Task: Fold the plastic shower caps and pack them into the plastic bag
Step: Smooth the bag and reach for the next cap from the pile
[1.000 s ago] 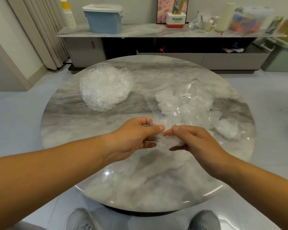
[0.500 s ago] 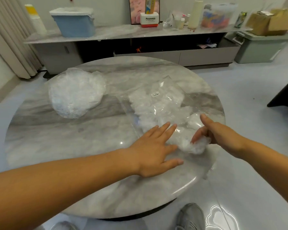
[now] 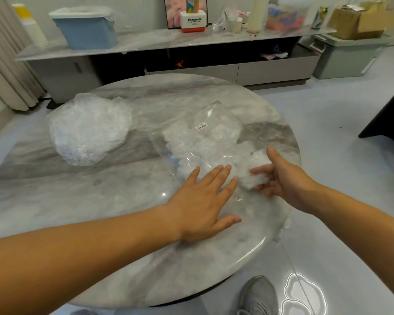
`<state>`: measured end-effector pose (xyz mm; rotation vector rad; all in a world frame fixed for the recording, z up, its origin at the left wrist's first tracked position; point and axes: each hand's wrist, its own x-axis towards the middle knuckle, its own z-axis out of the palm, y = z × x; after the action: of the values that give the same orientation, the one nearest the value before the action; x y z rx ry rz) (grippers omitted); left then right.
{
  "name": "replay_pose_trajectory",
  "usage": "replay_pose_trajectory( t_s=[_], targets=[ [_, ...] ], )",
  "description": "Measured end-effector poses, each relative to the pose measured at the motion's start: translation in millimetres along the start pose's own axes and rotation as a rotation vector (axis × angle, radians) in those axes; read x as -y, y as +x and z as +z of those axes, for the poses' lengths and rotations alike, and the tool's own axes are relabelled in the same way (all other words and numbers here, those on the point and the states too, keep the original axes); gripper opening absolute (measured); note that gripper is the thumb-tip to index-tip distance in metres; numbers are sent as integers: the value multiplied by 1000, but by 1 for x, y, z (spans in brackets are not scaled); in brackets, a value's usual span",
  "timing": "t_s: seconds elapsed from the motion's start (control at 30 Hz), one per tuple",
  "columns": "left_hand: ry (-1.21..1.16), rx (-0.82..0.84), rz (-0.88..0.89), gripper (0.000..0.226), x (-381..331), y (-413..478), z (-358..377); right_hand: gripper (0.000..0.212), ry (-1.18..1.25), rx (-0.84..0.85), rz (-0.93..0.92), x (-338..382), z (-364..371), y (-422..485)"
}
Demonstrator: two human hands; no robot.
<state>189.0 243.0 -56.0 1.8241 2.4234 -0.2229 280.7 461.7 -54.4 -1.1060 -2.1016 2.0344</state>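
Since a second ago the hands have parted: then they pinched one cap together over the near middle of the table, and now each works on its own at the plastic bag [image 3: 214, 137], much as half a second ago.

The left hand [image 3: 200, 201] lies flat, palm down, fingers straight and spread. Its fingertips press the near edge of the bag onto the round marble table [image 3: 77, 201], between the centre and 4 o'clock.

The right hand [image 3: 284, 180], near the rim at 3 o'clock, has its fingers curled round a folded shower cap [image 3: 254, 177], a small white wad, with the thumb sticking up clear of it. The wad sits at the bag's right-hand edge; whether it is already inside the film I cannot tell.

The bag is clear, lies flat toward 2 o'clock and holds a heap of white folded caps. A small white label [image 3: 201, 126] shows on its upper face. Well apart from it, at 10 o'clock, sits the pile of loose shower caps [image 3: 89, 130] — a crinkled, translucent mound.

Beyond 12 o'clock a long low sideboard [image 3: 168, 39] bears a blue bin [image 3: 87, 30] toward its left end, and a cardboard box [image 3: 355, 19] stands off at 1 o'clock. Below the rim at 5 o'clock a grey shoe [image 3: 259, 296] shows on the floor.
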Motion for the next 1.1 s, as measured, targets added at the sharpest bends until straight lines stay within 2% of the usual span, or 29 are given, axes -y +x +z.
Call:
replay_pose_trajectory(
  t_s=[0.13, 0.27, 0.47, 0.63, 0.77, 0.97, 1.1],
  targets=[
    [-192, 86, -9, 86, 3, -1, -3, 80, 458, 125, 118, 10, 14, -4],
    [-253, 98, -7, 87, 7, -4, -2, 75, 685, 98, 116, 13, 20, -7],
    [-247, 102, -3, 86, 10, -8, 0, 55, 782, -39, 94, 7, 14, -26],
    [-260, 94, 3, 85, 10, -9, 0, 47, 683, -142, 118, -1, 14, -36],
    [-237, 91, 29, 85, 10, -9, -1, 57, 696, -137, 126, -4, 21, -32],
    [-316, 76, 74, 85, 11, -9, 0, 89, 882, 49, 106, 10, 35, -17],
    [-339, 52, 91, 84, 14, -9, 2, 93, 877, 57, 118, 13, 44, -6]
  ],
)
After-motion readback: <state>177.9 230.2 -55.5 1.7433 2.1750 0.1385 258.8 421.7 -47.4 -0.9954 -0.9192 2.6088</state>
